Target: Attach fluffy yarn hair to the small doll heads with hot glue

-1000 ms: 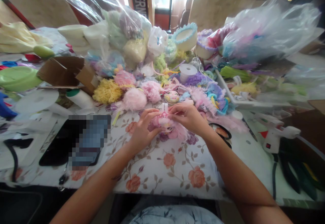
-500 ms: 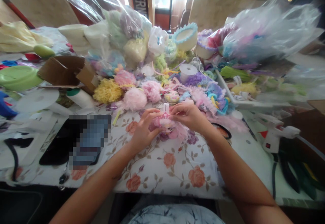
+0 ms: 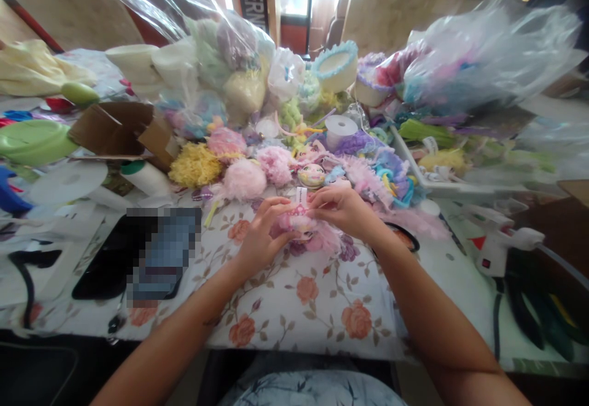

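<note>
Between my two hands is a small pink doll (image 3: 302, 227) with a painted face and fluffy pink trim. My left hand (image 3: 263, 228) grips its left side, thumb below and fingers on top. With thumb and fingertips, my right hand (image 3: 340, 210) pinches the pink dotted strip at the top of the doll. A white label (image 3: 301, 196) with dark print stands up between my fingertips. The doll is just above or on the flowered tablecloth (image 3: 294, 320); I cannot tell which. My fingers hide part of its top.
Pink and yellow pompoms (image 3: 196, 165), a white spool (image 3: 341, 131) and plastic bags of soft pieces crowd the back. Left lie a phone (image 3: 168, 256) and a cardboard box (image 3: 113, 130). To the right are a glue gun (image 3: 494, 246), a white tray (image 3: 442, 188) and a black ring (image 3: 407, 237).
The doll has tilted slightly between my hands, and less of its face shows. Both hands keep nearly the same place and hold.
</note>
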The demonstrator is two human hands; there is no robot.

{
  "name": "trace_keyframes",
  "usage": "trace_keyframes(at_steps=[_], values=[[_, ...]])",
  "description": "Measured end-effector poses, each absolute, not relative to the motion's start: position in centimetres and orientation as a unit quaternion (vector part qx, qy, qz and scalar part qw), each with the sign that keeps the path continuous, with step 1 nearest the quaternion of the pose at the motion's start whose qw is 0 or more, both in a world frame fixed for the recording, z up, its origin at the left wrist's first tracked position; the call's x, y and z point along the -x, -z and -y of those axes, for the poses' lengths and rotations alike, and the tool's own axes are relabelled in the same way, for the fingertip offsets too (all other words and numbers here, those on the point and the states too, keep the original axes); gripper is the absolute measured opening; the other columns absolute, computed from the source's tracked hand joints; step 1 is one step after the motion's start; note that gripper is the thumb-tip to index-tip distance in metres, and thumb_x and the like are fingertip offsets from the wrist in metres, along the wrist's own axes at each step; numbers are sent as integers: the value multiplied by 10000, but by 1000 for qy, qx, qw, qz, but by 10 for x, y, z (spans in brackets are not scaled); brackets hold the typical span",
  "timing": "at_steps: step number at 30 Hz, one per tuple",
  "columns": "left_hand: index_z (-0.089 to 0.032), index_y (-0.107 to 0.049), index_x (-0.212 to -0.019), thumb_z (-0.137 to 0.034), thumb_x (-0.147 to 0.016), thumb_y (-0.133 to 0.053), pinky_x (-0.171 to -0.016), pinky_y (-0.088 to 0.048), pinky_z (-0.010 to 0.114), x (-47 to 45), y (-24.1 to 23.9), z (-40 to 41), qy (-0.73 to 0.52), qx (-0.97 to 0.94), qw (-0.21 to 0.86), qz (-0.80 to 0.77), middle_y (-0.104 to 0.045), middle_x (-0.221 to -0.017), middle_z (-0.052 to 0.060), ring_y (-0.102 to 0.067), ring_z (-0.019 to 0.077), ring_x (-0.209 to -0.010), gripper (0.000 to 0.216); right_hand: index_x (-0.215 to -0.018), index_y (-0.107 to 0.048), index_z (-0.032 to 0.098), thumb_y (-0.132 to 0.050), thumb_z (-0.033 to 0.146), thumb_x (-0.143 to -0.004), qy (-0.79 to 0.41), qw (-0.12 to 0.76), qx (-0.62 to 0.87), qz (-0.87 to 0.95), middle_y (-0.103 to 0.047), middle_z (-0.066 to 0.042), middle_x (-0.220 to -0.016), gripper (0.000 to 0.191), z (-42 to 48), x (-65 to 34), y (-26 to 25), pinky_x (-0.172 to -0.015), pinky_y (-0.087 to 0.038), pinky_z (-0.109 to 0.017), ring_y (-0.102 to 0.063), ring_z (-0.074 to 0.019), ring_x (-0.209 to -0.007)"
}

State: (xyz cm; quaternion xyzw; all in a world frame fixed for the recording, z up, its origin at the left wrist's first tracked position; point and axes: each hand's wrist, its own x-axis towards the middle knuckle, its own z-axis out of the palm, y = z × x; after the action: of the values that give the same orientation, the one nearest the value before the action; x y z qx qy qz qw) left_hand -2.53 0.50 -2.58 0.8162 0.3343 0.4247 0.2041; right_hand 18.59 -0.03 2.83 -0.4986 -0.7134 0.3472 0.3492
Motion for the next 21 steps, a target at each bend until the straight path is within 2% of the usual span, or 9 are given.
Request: trace_keyframes(at_steps=[10, 21], values=[[-235, -552, -1171, -319, -785, -719, -880, -501, 346, 25, 27, -5, -421, -818, 204, -336, -573, -1199, 85, -584, 225, -1081, 429, -685, -676, 164, -681, 206, -784, -332, 346, 504, 719, -676, -45, -812, 109, 1, -185, -29, -719, -492, -287, -625, -179, -823], [-240, -544, -1195, -345, -791, -710, -961, -467, 413, 25, 23, -8, -422, -817, 219, -325, -569, -1191, 91, -551, 249, -1136, 449, -801, -684, 169, -662, 246, -806, -337, 345, 514, 709, -678, -28, -836, 81, 4, -185, -33, -718, -491, -279, -617, -150, -763]])
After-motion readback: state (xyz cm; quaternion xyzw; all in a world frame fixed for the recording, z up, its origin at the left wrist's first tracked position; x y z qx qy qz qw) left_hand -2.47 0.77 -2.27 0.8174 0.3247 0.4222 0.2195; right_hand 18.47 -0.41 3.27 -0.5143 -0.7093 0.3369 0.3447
